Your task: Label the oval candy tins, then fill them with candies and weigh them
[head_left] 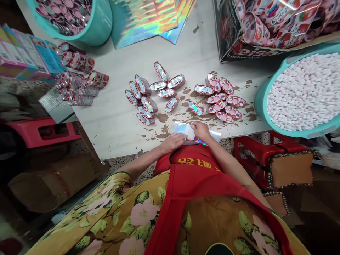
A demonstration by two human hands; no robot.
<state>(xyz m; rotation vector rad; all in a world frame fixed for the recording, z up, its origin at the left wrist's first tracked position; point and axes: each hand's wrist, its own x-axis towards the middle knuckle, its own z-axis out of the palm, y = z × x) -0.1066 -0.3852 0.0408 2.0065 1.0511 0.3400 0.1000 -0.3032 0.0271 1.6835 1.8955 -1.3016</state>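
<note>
A narrow holographic sticker sheet [214, 135] lies across the table's front edge, against my apron. My left hand [173, 142] grips its left part, fingers together over the shiny surface. Just to the right, the fingers of my right hand [200, 129] are closed in a pinch on the sheet's middle; whether a single sticker is between them is too small to tell. Ahead stand several small oval candy containers: a left group with silvery tops [148, 103] and a right group with mostly pink tops [217, 98]. One silver-topped container [195, 107] stands nearest my right hand.
A turquoise tub of white candies [261, 101] sits at the right edge, below a box of strawberry-print packs [228, 46]. Another turquoise tub [102, 24] holds pink pieces. Larger holographic sheets [140, 21] lie at the back. Stacked containers [77, 86] are at the left edge.
</note>
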